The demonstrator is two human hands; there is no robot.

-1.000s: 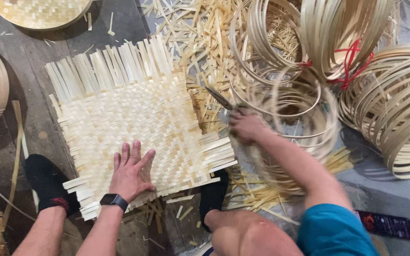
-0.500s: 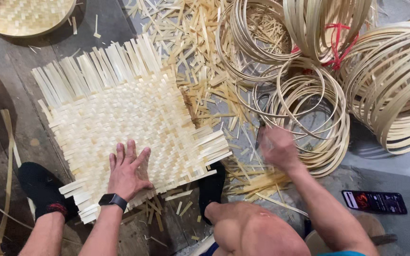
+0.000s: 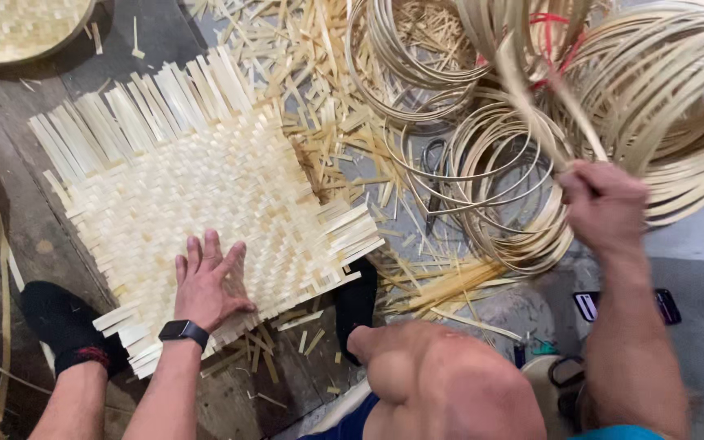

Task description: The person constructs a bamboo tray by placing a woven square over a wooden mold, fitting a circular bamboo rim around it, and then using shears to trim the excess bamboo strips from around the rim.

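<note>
Scissors (image 3: 433,175) lay dropped among hoops as the right hand (image 3: 605,204) rose gripping a bamboo strip (image 3: 531,98); left hand (image 3: 209,281) stayed spread flat on the woven mat (image 3: 205,195).

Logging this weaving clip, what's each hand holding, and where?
Right hand grips a bamboo hoop strip at its lower end. Left hand holds nothing, flat on the woven mat.

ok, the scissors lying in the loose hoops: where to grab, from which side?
Probably by the looped handles at the top end of the scissors, coming straight down from above. They lie flat on the floor among the bamboo hoops, blades pointing toward the person; hoop strips cross them, so a side approach would snag.
</note>
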